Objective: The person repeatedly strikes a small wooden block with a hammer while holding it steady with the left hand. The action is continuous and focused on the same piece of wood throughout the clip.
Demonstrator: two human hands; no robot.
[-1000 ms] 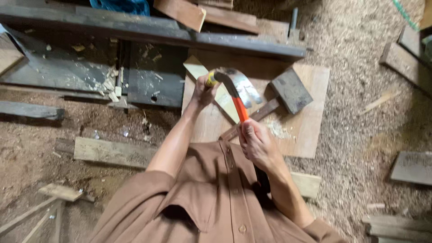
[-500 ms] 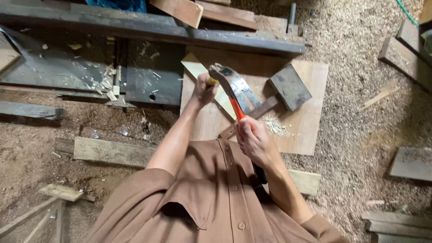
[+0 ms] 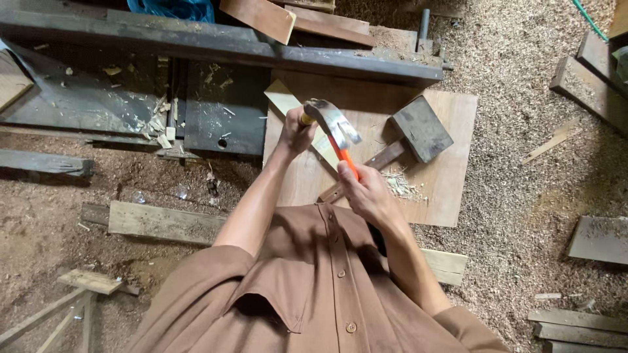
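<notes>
Plywood board [image 3: 451, 150] lies flat at centre frame as a work surface, with a wooden mallet [image 3: 418, 131] resting on it. Pale wood strip [image 3: 288, 104] lies angled across its upper left. Right hand [image 3: 369, 196] is clenched around the orange-handled hatchet [image 3: 333, 124], blade raised. Left hand [image 3: 296, 131] grips a yellowish piece, seemingly steadying it.

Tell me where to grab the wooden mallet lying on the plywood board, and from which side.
Grip the wooden mallet by its handle, just below the dark block head. The handle's lower end runs under the right hand, so come from above on the board's open right side, fingers closing across the slanted handle. The head looks too wide to grip.
</notes>
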